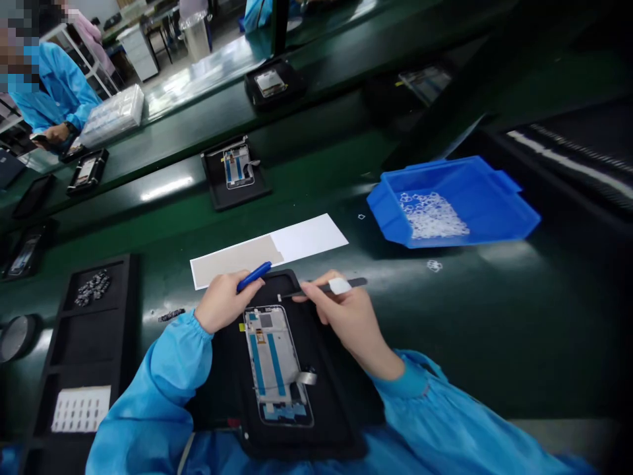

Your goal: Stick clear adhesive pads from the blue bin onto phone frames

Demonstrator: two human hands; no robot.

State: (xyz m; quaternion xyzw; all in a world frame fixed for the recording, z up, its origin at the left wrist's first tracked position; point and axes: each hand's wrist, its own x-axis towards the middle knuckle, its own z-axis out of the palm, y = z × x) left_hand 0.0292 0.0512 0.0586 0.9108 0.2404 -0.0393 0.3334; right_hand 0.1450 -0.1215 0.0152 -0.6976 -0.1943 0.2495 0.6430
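Blue pen (pixel 254 276) slanted; dark tweezers (pixel 321 288) tip near phone frame (pixel 277 363)

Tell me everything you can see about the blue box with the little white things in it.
The blue box is a shallow tray, plastic by its look, with low sloping walls and a lip at its right end. It sits flat on the dark green table, off to the right. A heap of small whitish rings lies in its left part; the rest is bare. Only the table touches it.
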